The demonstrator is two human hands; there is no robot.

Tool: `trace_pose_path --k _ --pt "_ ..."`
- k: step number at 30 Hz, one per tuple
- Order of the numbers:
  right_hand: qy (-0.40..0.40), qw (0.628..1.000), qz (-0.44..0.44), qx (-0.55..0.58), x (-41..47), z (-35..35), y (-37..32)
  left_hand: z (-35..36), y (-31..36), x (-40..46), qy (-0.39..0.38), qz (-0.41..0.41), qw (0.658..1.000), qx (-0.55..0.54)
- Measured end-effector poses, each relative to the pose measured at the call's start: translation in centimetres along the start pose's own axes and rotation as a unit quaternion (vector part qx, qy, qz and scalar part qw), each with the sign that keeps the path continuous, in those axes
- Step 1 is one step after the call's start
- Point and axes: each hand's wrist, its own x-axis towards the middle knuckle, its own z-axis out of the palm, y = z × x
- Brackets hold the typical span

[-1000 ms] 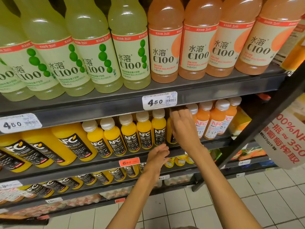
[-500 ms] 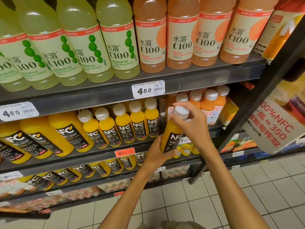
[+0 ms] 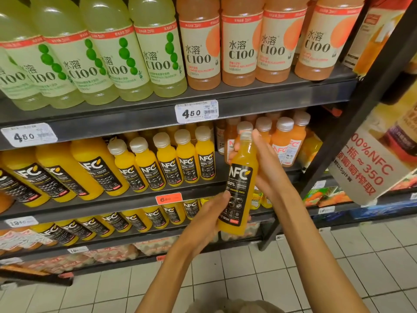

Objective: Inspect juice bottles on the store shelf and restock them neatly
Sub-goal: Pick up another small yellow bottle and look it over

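Dark store shelf (image 3: 259, 102) over pale floor tiles, with green and peach C100 bottles (image 3: 158, 53) on top and a row of NFC orange bottles (image 3: 167, 163) below. In front, the left hand (image 3: 209, 220) cups the base of an NFC juice bottle (image 3: 241, 184); the right hand (image 3: 266, 166) grips its neck, label facing out.

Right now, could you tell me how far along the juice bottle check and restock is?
Done: one small NFC orange juice bottle is off the shelf, leaving a gap right of the small NFC row. In hand: the left hand grips its lower part and the right hand its upper part, label facing the camera, so inspection is underway. Left: setting it back in the gap, and seemingly the other bottles.
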Motion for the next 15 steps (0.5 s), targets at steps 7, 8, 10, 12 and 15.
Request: trace_pose_path --k 7,8,10,12,15 --pt "-0.022 0.999 -0.006 -0.045 0.1 0.5 0.0 0.0 0.6 -0.3 -0.001 -0.053 0.991 -0.127" --pt "-0.034 0.999 0.006 -0.004 0.1 0.7 0.1 0.0 0.6 -0.5 -0.041 -0.073 0.981 -0.175" --pt "-0.046 0.994 0.034 0.088 0.2 1.1 0.4 0.0 0.6 -0.6 -0.091 -0.101 0.966 -0.22" --pt "-0.058 0.99 0.046 0.117 0.5 1.7 0.4 -0.1 0.5 -0.4 -0.098 -0.109 0.969 -0.199" --pt "-0.05 0.997 0.041 0.035 1.0 2.1 0.2 -0.7 0.4 -0.4 -0.043 -0.074 0.987 -0.135"
